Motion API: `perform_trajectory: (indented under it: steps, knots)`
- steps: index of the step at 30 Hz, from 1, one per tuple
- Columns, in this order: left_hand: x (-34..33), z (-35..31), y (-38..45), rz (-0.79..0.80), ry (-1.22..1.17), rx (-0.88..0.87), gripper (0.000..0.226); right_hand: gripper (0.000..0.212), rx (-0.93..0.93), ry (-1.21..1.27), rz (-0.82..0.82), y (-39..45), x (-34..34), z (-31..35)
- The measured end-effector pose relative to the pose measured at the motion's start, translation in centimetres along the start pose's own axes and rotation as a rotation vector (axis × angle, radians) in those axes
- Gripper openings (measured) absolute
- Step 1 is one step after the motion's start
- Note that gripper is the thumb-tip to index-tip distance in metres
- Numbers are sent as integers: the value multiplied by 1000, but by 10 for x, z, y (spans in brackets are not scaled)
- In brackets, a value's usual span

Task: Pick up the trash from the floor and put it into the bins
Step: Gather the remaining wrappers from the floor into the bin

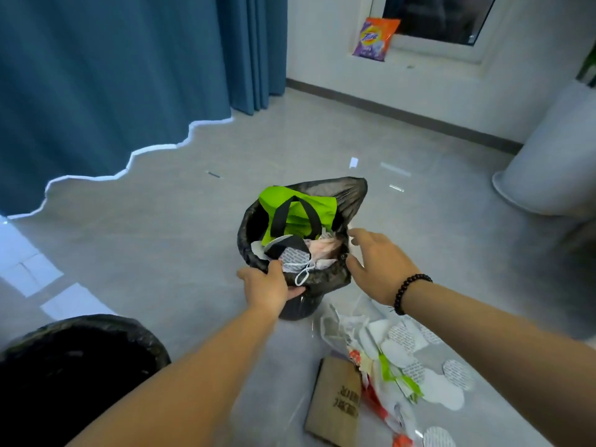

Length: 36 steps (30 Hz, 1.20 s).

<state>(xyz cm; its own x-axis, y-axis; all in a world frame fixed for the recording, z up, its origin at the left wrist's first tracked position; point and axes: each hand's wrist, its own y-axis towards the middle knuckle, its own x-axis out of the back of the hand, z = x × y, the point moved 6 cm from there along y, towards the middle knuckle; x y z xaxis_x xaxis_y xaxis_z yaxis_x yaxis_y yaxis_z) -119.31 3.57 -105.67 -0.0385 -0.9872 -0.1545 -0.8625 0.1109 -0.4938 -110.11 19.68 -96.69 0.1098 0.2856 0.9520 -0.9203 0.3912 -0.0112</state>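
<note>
A small bin lined with a black bag (350,195) stands on the floor in the middle. It is stuffed with a bright green bag with black handles (296,214), white printed paper and a white cord. My left hand (269,287) grips the bin's near rim. My right hand (375,264) hovers with spread fingers at the bin's right rim, touching or almost touching the liner. A heap of trash (400,359) lies on the floor at the lower right: white paper discs, crumpled paper, red and green wrappers. A brown paper bag (335,401) lies beside it.
A second black-lined bin (80,356) stands at the lower left. Blue curtains (113,75) hang at the left. A white round base (554,162) is at the right. A detergent packet (375,38) leans on the window sill. Small scraps (353,162) lie farther out on the grey floor.
</note>
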Motion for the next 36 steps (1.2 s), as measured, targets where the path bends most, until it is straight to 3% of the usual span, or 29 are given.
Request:
perform_trajectory:
  steps: [4, 8, 12, 15, 19, 23, 26, 29, 33, 36]
  knots:
    - [-12, 13, 6, -24, 16, -15, 23, 38, -52, 119, 2, -17, -44, -38]
    - [-17, 17, 6, 70, 50, 10, 22, 21, 76, 102, 23, -36, -80, -39]
    - [16, 35, 13, 115, 103, 204, 52, 20, 192, 126, 66, -52, -108, -30]
    - [55, 61, 29, 19, 167, 352, 54, 22, 260, 103, 154, -58, -135, -26]
    - [89, 89, 63, -89, 612, 329, 20, 24, 279, 70, 309, -68, -164, -21]
    - [84, 92, 89, 52, 1252, -28, 66, 41, 294, -24, 474, -88, -181, -15]
    - [80, 105, 96, 147, 1436, -65, 80, 59, 336, -102, 556, -103, -185, -11]
    - [87, 116, 100, 118, 1460, -46, 70, 72, 364, -161, 628, -116, -190, -9]
    - [99, 125, 96, 45, 1315, 119, 70, 33, 303, -360, 595, -131, -211, -25]
    - [107, 126, 85, -1, 1338, 144, 63, 25, 363, -421, 500, -140, -220, -26]
